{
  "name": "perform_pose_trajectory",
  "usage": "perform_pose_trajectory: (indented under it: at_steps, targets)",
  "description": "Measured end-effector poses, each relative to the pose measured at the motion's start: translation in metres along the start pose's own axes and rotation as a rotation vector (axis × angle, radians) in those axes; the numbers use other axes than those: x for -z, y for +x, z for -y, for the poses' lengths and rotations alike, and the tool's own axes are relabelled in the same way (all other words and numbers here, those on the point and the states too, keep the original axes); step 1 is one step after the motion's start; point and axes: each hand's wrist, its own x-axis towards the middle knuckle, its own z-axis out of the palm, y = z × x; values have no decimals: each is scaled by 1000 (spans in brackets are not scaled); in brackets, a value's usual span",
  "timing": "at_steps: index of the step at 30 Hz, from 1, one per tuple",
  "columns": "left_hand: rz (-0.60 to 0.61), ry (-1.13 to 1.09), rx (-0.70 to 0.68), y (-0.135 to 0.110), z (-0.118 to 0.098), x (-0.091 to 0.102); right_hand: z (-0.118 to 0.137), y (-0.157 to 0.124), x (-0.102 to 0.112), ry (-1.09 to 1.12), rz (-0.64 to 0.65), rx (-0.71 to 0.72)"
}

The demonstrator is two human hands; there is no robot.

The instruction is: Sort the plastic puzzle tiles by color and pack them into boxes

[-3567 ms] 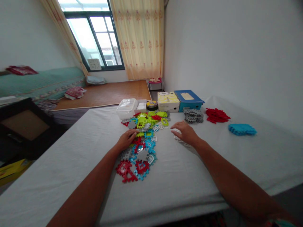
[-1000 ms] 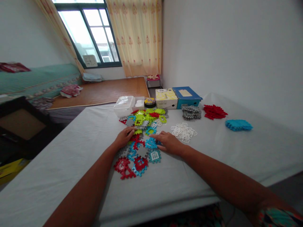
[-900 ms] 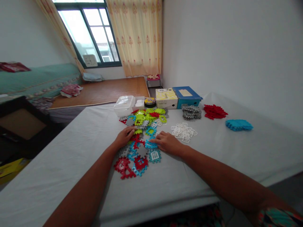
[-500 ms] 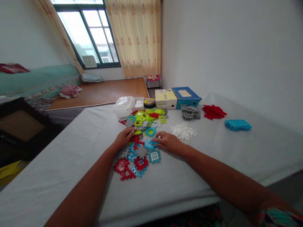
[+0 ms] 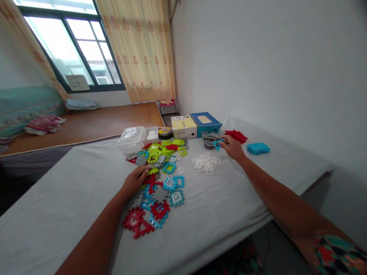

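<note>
A mixed heap of red, blue, green and grey plastic puzzle tiles [image 5: 156, 179] lies on the white table [image 5: 215, 206]. My left hand [image 5: 134, 180] rests on the heap's left side, fingers curled loosely over tiles. My right hand [image 5: 233, 147] is stretched far right and pinches a blue tile [image 5: 218, 144] just beside the grey tile stack [image 5: 210, 139]. A loose pile of small white window pieces [image 5: 205, 163] lies between the heap and my right hand. The red tile pile [image 5: 236, 135] and the blue tile stack [image 5: 258, 148] sit beyond that hand.
At the table's far edge stand a clear plastic container [image 5: 132, 138], a round tin [image 5: 165, 132], a yellow box [image 5: 184, 126] and a blue box [image 5: 205, 122]. The white wall runs along the right. A wooden platform [image 5: 83, 122] and a window lie behind.
My right hand has left the mixed heap and moved right with a blue tile to the grey stack. The view has swung to the right. My left hand stays on the heap.
</note>
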Motion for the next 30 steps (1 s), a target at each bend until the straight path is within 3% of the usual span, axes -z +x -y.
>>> perform_pose_trajectory:
  at_steps: [3, 6, 9, 11, 14, 16, 17, 19, 21, 24, 27, 30]
  targets:
    - [-2, 3, 4, 1, -1, 1, -67, 1, 63, -265, -226, -181]
    - [-6, 3, 12, 1, -6, 2, -117, -9, 108, -444, -278, -331]
    - [-8, -1, 17, -1, -13, 2, -142, -16, 123, -509, -189, -353]
    - [-19, -4, 21, -1, -15, 0, -140, -13, 119, -551, -210, -304]
    - [-20, -10, 27, -2, -16, -1, -101, -4, 93, -556, -266, -109]
    - [-16, -13, 36, -2, -17, -1, -51, -6, 62, -458, -161, 76]
    - [-14, -15, 39, -2, -17, -1, -21, -12, 44, -374, -84, 140]
    - [-11, -20, 39, -3, -18, -1, 43, -34, 6, -170, 193, 272]
    - [-8, -24, 32, -4, -18, 0, 103, -68, -29, -9, 453, 490]
    - [-9, -30, 24, -5, -17, -1, 172, -118, -62, 45, 715, 815]
    - [-10, -45, 21, -4, -13, -3, 210, -147, -81, 20, 811, 1032]
    - [-19, -68, 32, -3, -8, -3, 224, -147, -99, -21, 827, 1144]
